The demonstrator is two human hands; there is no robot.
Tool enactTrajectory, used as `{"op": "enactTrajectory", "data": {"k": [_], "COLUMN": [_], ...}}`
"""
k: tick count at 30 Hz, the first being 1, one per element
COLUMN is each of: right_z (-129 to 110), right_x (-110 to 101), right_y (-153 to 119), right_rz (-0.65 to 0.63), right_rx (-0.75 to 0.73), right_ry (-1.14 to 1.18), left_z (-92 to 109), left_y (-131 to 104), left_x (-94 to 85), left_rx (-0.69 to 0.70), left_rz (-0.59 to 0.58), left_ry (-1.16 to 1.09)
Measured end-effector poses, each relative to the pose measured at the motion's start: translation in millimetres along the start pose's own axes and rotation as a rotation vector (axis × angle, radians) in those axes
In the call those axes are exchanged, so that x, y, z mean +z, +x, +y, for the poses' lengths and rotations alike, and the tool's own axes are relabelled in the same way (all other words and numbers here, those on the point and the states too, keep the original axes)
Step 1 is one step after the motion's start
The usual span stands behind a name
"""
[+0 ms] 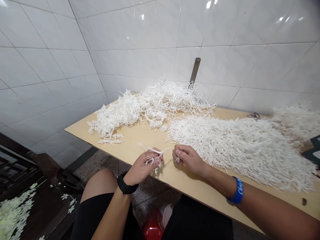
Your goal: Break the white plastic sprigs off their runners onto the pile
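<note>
Near the table's front edge, my left hand (147, 164) is closed around a small bunch of white branching plastic sprigs (153, 160), their thin tips sticking out past the fingers. Just to its right, my right hand (187, 158) pinches a small white sprig piece (177, 158) between thumb and fingers; most of that piece is hidden. The two hands are a little apart. Beyond them lies a tangled heap of white branched sprigs (130, 108). A broad, flatter pile of separate white sprigs (240, 146) spreads beside my right forearm.
A metal bar (194, 71) stands upright behind the heap, against the tiled wall (155, 33). Dark-handled scissors, partly hidden, seem to lie at the table's (140, 136) back. Pale flower pieces (17, 210) rest on dark furniture at lower left. A red stool (153, 226) shows below.
</note>
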State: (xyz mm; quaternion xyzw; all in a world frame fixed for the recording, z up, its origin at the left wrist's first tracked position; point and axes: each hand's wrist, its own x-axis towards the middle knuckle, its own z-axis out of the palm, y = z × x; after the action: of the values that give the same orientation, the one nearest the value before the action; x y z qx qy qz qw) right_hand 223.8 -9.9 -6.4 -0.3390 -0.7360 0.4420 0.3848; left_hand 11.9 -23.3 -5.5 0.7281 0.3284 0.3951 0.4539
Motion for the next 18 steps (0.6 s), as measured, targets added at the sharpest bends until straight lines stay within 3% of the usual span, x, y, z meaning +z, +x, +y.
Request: {"op": "enactTrajectory", "data": {"k": [3, 6, 9, 11, 16, 18], "right_z": [1.4, 3.7, 3.2, -0.4, -11.6, -12.5], "right_x": [-4.6, -6.3, -5.3, -2.4, 8.8, 11.8], "right_y": [2.3, 5.4, 5.2, 2.5, -5.4, -6.1], "right_rz": [0.226, 0.457, 0.524, 0.459, 0.087, 0.035], "right_rx": [-0.035, -0.106, -0.191, -0.224, -0.293, -0.283], "right_ry": [-0.236, -0.553, -0.67, -0.639, -0.662, -0.706], "left_z": [1.2, -0.2, -1.2, -0.7, 0.9, 0.3], "left_y": [2.7, 3.6, 2.6, 2.2, 3.0, 3.4], "left_x": [2.7, 8.4, 10.8, 10.7, 11.7, 12.9], "left_rx": [-0.02, -0.073, -0.096, -0.08, -0.059, -0.063], "left_rz": [0.121, 0.137, 0.136, 0.116, 0.117, 0.118], "left_ry": [0.044, 0.054, 0.057, 0.07, 0.106, 0.113]}}
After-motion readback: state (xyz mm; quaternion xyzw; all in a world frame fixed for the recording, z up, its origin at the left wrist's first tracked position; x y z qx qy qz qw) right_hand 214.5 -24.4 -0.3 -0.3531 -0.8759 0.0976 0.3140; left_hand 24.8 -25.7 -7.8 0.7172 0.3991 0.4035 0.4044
